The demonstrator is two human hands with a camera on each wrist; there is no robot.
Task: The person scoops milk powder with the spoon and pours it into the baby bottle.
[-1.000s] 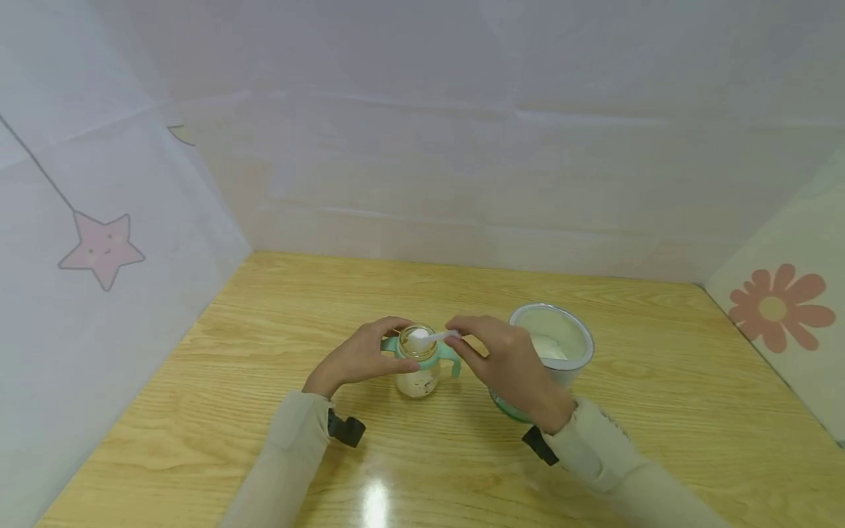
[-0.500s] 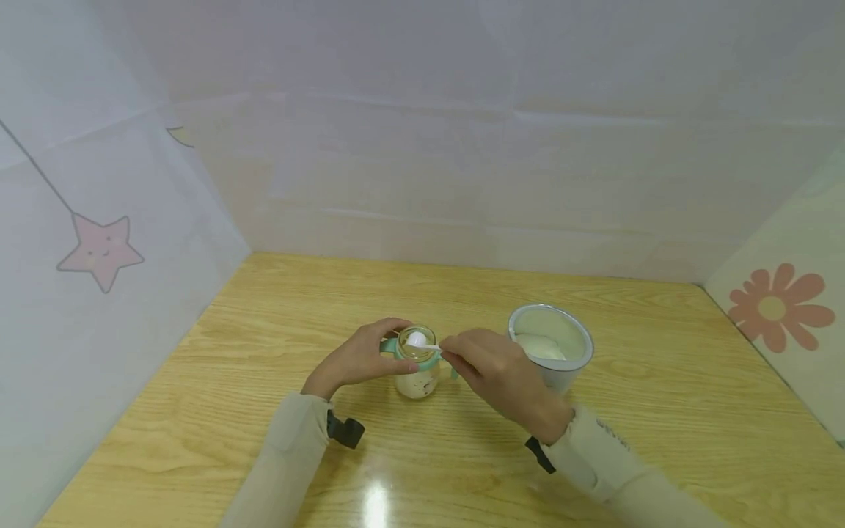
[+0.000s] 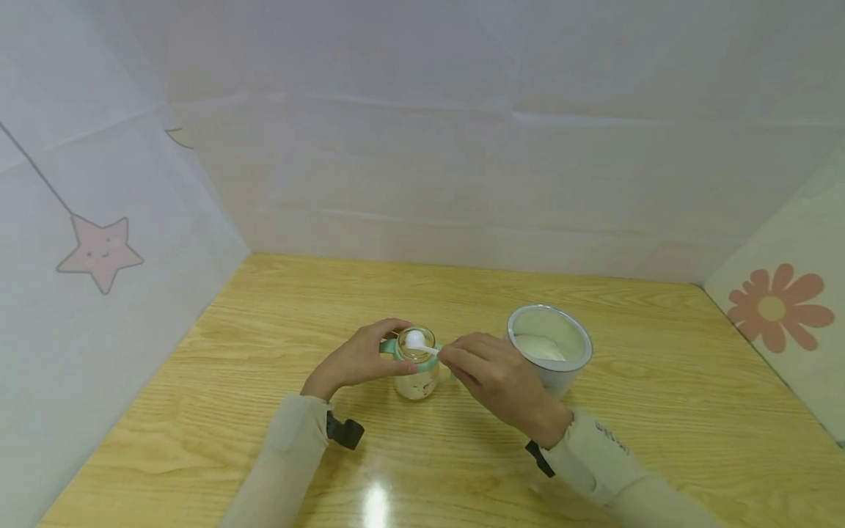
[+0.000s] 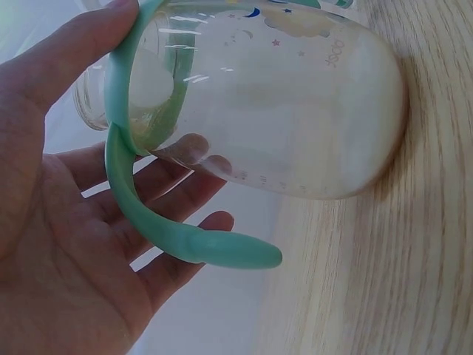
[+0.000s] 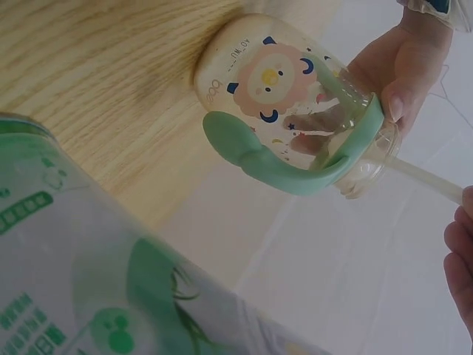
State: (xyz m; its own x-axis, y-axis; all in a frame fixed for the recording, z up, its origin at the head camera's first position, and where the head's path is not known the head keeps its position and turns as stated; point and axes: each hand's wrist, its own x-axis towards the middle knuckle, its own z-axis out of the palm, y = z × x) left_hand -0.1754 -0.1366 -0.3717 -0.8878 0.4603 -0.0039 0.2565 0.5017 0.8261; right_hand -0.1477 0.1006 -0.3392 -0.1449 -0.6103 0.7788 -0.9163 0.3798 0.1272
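A clear baby bottle point(image 3: 416, 383) with a mint-green two-handled collar point(image 4: 118, 81) stands uncapped on the table. My left hand point(image 3: 363, 356) holds it around the neck, thumb on the near side and fingers behind. Pale contents lie at its bottom in the left wrist view. My right hand point(image 3: 498, 375) pinches the handle of a white measuring scoop point(image 3: 415, 339). The scoop's rounded bowl sits at the bottle's open mouth, and its handle slants out over the rim to the right. In the right wrist view a cartoon animal face point(image 5: 270, 80) shows on the bottle.
Just behind and right of my right hand stands an open can point(image 3: 557, 378) with pale powder point(image 3: 540, 347) inside. Its green and white printed side point(image 5: 96, 259) fills the lower left of the right wrist view. Cloth walls point(image 3: 422, 183) border the wooden table point(image 3: 317, 293).
My right hand has shifted slightly left and turned, and the scoop's bowl now shows its rounded side. My left hand and the bottle have stayed in place.
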